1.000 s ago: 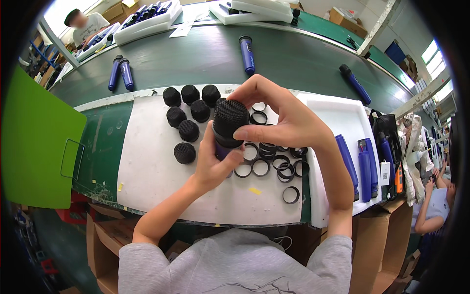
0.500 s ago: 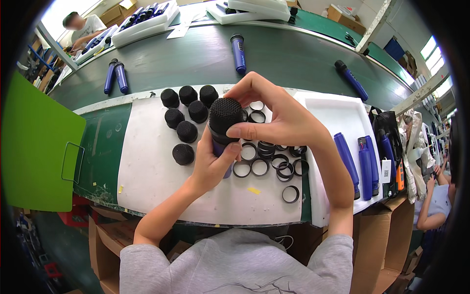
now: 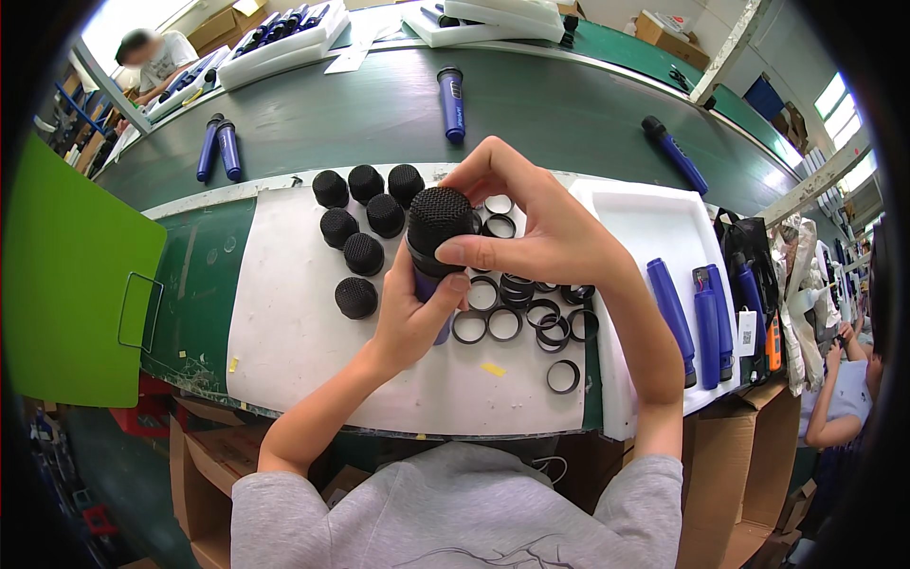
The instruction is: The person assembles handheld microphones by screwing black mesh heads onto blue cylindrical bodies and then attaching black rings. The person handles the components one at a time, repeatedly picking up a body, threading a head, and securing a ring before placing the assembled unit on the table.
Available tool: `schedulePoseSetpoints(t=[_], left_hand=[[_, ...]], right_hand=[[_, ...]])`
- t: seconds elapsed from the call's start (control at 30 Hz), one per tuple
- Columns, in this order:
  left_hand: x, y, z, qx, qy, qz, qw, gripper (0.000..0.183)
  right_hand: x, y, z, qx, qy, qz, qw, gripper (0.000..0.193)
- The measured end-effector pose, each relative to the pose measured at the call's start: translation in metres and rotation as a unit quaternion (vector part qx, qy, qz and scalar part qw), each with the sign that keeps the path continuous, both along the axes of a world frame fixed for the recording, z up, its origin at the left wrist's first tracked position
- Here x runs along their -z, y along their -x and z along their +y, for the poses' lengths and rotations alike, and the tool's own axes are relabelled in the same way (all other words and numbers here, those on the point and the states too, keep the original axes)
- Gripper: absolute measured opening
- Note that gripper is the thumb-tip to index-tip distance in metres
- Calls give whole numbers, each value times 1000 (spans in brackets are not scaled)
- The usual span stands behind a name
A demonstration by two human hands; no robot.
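Observation:
Upright between my hands is a microphone with a black mesh head (image 3: pixel 441 220) and a blue body. My left hand (image 3: pixel 414 318) wraps the blue body from below. Around the mesh head curl the thumb and fingers of my right hand (image 3: pixel 512 213), the thumb pressing near its lower rim. Several loose black mesh heads (image 3: pixel 363 254) stand on the white work surface to the left. Several black rings (image 3: pixel 504 323) lie to the right of my left hand, some overlapping. Part of the ring pile is hidden behind my right hand and forearm.
A white foam tray (image 3: pixel 621 398) at the right holds blue microphone bodies (image 3: pixel 707 327). Beyond the work surface runs a green conveyor belt (image 3: pixel 351 114) carrying blue microphones (image 3: pixel 452 104). A green panel (image 3: pixel 76 284) stands at left. Other people sit at upper left and far right.
The microphones on the belt have shifted slightly left. My hands keep nearly the same hold, with the mesh head a touch further right. The person at upper left has moved a little.

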State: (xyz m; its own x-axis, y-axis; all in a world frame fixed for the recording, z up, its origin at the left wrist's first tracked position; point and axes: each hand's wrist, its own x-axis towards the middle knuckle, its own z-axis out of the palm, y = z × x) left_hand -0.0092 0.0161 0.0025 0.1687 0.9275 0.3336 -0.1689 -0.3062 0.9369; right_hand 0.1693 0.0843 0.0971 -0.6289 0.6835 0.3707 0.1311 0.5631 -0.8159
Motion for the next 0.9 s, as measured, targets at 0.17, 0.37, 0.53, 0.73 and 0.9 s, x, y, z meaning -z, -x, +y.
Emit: schedulePoseSetpoints(t=[0.17, 0.37, 0.53, 0.73, 0.9], left_hand=[[2, 0, 0, 4, 3, -10, 1000, 41], [0, -1, 1, -2, 8, -16, 1000, 41], [2, 1, 1, 1, 20, 1, 1000, 36], [7, -2, -1, 8, 19, -13, 1000, 45], [7, -1, -1, 13, 21, -22, 999, 41]], right_hand=[[0, 1, 0, 7, -6, 0, 1000, 54], [-1, 4, -3, 41, -11, -6, 999, 55], [-6, 7, -10, 72, -31, -28, 997, 58], [-1, 1, -1, -44, 52, 55, 996, 51], [-6, -5, 2, -90, 51, 18, 994, 44]])
